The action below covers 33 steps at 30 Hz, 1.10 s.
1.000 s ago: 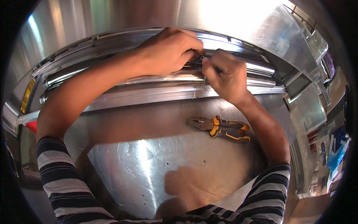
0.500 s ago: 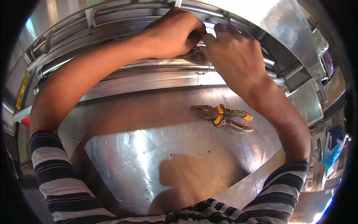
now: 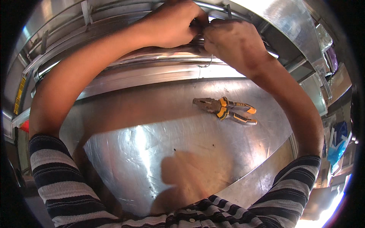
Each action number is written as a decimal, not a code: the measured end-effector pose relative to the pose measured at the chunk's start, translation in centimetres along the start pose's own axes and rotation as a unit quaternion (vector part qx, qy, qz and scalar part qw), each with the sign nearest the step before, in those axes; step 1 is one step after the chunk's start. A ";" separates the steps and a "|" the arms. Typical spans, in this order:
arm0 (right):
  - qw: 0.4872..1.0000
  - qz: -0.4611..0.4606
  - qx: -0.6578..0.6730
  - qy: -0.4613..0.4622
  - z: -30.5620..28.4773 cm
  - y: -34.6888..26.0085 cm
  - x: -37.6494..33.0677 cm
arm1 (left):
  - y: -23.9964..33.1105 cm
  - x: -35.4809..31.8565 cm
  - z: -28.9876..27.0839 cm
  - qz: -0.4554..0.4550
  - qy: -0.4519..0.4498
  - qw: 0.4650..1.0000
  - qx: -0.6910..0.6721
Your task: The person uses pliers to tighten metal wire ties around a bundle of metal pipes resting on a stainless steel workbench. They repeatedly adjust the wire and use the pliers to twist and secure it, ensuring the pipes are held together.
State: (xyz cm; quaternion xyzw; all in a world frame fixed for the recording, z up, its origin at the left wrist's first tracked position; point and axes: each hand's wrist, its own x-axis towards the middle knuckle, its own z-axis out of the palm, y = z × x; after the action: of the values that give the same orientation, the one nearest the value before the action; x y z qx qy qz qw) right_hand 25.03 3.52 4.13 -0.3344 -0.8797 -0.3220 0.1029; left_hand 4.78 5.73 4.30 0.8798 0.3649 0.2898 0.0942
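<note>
My left hand (image 3: 175, 27) and my right hand (image 3: 236, 42) meet at the far edge of the metal surface, over a bundle of shiny metal tubes (image 3: 159, 60). Both have their fingers curled in tightly, and whatever sits between them is hidden behind the knuckles. A thin loop of wire (image 3: 207, 62) hangs from the tubes just below the gap between my hands. Closer to me, combination pliers (image 3: 225, 110) with yellow and black handles lie on the metal sheet (image 3: 152, 159), jaws to the left, touched by neither hand.
Metal rails and a bracket (image 3: 86, 13) run along the far side. A bright sheet-metal panel (image 3: 281, 19) rises at the far right. Beyond my right arm are a blue plastic bag (image 3: 336, 152) and assorted items. Something red (image 3: 25, 126) shows beside my left elbow.
My hands stay together and sit slightly higher in view; the right fingers have curled in more and the right forearm has swung outward. The pliers keep their place on the sheet.
</note>
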 end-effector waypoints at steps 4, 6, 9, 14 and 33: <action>0.999 0.018 0.031 0.013 0.0 -0.3 -0.5 | 0.5 -0.2 -0.1 0.015 0.011 1.000 -0.005; 0.998 0.034 0.054 0.031 0.6 -0.4 -0.8 | -0.2 -0.1 0.3 0.070 0.045 0.997 0.009; 0.992 0.031 0.084 0.092 1.5 -1.0 -1.2 | -2.7 -0.2 2.5 0.170 0.115 0.977 0.056; 0.991 -0.017 0.098 0.094 3.0 0.4 -2.3 | -2.4 -0.2 2.6 0.178 0.110 0.975 0.071; 0.942 0.033 0.331 0.053 3.3 2.7 -1.0 | -1.7 -0.8 1.6 0.070 0.091 0.993 0.040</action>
State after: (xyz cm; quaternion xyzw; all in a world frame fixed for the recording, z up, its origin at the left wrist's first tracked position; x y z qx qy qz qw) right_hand 27.65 6.60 2.48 -0.2925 -0.9184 -0.0264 0.2651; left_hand 4.23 6.45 1.98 0.8761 0.3208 0.3599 0.0043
